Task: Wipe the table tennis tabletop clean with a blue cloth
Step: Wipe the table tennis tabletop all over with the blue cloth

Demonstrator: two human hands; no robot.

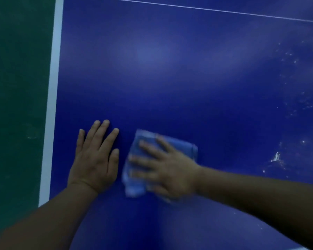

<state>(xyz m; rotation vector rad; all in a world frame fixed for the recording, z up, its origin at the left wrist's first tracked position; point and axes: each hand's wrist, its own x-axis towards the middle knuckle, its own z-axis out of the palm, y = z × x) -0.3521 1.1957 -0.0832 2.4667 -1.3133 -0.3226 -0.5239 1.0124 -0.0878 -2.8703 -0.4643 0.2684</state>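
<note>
The dark blue table tennis tabletop (170, 69) fills most of the view. A folded light blue cloth (134, 177) lies flat on it, low and near the middle. My right hand (168, 166) presses on the cloth with its fingers spread and straight; the hand and cloth are blurred by motion. My left hand (94, 159) rests flat on the bare tabletop just left of the cloth, fingers straight, apart from the cloth.
A white edge line (52, 98) runs down the table's left side, with green floor (16, 87) beyond it. A thin white line (206, 9) crosses the far top. White specks and smears (276, 156) dot the tabletop at the right.
</note>
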